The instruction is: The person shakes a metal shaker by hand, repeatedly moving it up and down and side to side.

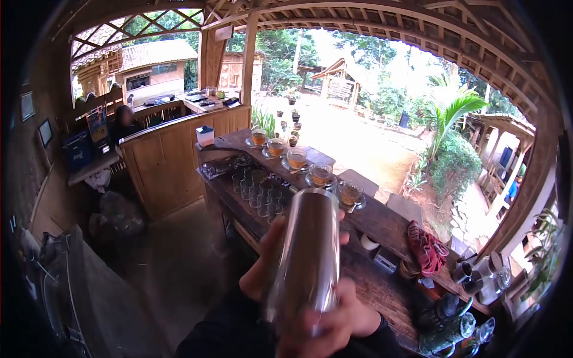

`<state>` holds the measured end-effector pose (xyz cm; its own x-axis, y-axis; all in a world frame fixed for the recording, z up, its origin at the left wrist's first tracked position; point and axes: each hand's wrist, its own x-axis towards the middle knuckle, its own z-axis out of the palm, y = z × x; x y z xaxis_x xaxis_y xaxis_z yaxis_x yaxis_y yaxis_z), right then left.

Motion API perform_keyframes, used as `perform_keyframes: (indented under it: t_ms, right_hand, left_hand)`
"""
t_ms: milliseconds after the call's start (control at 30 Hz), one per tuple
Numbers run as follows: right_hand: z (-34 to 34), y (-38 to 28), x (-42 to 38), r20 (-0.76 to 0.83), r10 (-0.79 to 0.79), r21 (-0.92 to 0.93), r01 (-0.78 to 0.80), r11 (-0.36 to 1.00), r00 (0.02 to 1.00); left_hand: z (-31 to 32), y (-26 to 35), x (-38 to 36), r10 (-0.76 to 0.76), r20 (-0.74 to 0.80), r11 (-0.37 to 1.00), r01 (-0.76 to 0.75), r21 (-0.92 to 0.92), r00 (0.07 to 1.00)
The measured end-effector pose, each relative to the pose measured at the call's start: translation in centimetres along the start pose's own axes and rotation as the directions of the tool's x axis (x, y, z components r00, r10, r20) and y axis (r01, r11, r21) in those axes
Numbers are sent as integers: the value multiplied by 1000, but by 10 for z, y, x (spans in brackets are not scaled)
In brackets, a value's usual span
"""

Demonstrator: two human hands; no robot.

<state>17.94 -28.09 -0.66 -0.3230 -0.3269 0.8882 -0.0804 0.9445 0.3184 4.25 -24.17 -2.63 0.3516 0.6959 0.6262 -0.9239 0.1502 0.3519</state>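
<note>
A shiny metal cocktail shaker (pixel 311 244) is held up close in the middle of the view, tilted and slightly blurred. My left hand (pixel 262 268) wraps round it from behind, with fingertips showing at its right side. My right hand (pixel 337 319) grips its lower end. Beyond the shaker, several glass cups with amber drink stand on saucers along the raised counter ledge, among them a cup (pixel 296 158) and the nearest cup (pixel 350 192), which has a spoon beside it. Rows of clear glasses (pixel 256 194) stand on the lower counter.
A red patterned cloth (pixel 425 247) lies on the ledge at right. Metal cups (pixel 462 272) and glass jugs (pixel 447 334) crowd the right end of the counter. A lidded plastic tub (pixel 205 136) stands at the far left end. A person (pixel 124 122) is behind the wooden partition (pixel 173 161).
</note>
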Motion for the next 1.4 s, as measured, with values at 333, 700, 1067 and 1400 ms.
perform_keyframes:
  t_ms: [333,700,1067,1400]
  right_hand:
    - [70,80,-42,-43,728,263,-695,669,684]
    - [113,94,-44,-44,555,-30,-556,830,831]
    - [124,68,-13,19,153,-172,-147,974,988]
    - [117,42,26,-55,-8,-68,4,998,998]
  left_hand:
    - [-141,34,-20,3,-194,924,-77,-375,981]
    - [-186,62,-14,-144,-52,816,89,-571,988]
    - [-90,98,-14,-23,-12,986,20,-168,1000]
    - [-33,116,-4,-131,-11,989,130,-66,991]
